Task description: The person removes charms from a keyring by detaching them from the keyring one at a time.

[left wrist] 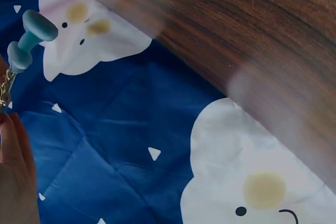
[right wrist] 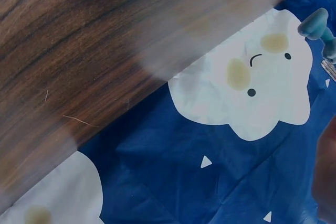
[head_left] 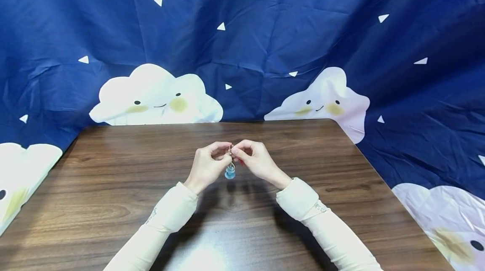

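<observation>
A keychain with a teal charm (head_left: 230, 174) hangs between the two hands, above the table. The charm is shaped like a push pin, with a wide round end and a narrower waist, in the left wrist view. Gold-coloured metal links (left wrist: 6, 87) join its smaller end. My left hand (head_left: 206, 163) pinches the keychain's metal part between thumb and fingers. From the other side, my right hand (head_left: 259, 160) pinches the top of the metal, thumb against the forefinger. A small red bit (head_left: 241, 161) shows under the right fingers. The fingertips hide most of the clasp.
Below the hands lies a dark brown wooden table (head_left: 113, 203) with rounded far corners. Behind it hangs a blue cloth (head_left: 246, 18) printed with white clouds and triangles. White sleeves (head_left: 176, 208) cover both forearms.
</observation>
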The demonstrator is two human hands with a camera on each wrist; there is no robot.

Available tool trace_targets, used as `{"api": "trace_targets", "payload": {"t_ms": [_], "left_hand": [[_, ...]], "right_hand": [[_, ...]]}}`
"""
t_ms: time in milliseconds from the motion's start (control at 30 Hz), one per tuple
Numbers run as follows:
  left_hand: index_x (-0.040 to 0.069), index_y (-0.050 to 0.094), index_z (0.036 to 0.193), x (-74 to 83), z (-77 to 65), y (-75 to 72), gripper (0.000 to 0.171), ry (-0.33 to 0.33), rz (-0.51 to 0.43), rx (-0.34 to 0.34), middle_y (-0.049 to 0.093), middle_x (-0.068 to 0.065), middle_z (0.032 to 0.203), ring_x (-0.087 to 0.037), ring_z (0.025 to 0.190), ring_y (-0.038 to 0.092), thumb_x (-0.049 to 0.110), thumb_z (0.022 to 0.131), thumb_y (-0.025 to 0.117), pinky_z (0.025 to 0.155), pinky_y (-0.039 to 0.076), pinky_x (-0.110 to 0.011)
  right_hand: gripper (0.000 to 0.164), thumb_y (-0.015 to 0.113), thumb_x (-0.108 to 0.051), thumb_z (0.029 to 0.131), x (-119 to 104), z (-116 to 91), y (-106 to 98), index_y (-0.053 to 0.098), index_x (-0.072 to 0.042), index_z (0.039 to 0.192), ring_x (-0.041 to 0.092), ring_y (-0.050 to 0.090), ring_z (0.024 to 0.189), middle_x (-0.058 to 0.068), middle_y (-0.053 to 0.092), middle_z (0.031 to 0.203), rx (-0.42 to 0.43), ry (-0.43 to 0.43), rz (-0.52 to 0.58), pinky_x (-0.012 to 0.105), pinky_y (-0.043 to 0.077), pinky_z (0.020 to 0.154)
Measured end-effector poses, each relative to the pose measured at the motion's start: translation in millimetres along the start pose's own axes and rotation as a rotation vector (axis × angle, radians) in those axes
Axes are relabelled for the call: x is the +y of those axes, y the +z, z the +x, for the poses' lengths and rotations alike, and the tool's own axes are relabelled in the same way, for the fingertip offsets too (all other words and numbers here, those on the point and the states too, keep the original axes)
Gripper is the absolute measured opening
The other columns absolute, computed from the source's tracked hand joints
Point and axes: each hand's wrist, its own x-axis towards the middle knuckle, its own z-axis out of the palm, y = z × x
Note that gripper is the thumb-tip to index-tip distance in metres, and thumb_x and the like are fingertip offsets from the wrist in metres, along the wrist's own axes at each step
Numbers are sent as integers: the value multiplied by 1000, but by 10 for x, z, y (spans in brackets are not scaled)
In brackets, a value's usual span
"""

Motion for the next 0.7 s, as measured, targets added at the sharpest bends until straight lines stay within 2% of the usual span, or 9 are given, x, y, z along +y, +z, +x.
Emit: {"api": "trace_targets", "payload": {"t_ms": [100,167,333,467,700], "left_hand": [[4,67,98,21,6,-3,25,3,14,7,70,-12,90,-17,83,67,-1,75,58,73,54,-19],[4,67,98,35,9,-2,25,-5,24,6,70,-12,91,-17,84,67,-1,75,58,73,53,-18],[2,67,100,52,17,-1,25,-63,37,-7,69,-14,93,-19,86,67,0,77,58,75,53,-19],[1,66,101,39,24,6,25,-100,29,-12,69,-15,95,-22,88,67,-1,77,59,76,53,-21],[10,67,102,39,22,0,23,-111,55,-9,70,-7,95,-15,84,66,9,79,62,75,54,-22]], "right_hand": [[13,59,-7,87,74,21,1,64,5,88,17,53,61,25,60,72,8,-3,-20,18,45,54],[13,60,-10,87,101,25,2,64,3,87,15,53,60,21,60,70,13,-8,-30,17,46,55],[11,61,-11,86,129,20,6,65,-1,84,6,53,59,9,61,68,24,-41,-78,17,46,54],[8,62,-11,85,145,15,3,66,-4,82,5,51,58,4,61,67,28,-72,-129,18,44,53],[7,62,-11,85,162,6,-12,66,-7,82,4,51,59,5,62,69,13,-83,-181,21,45,55]]}}
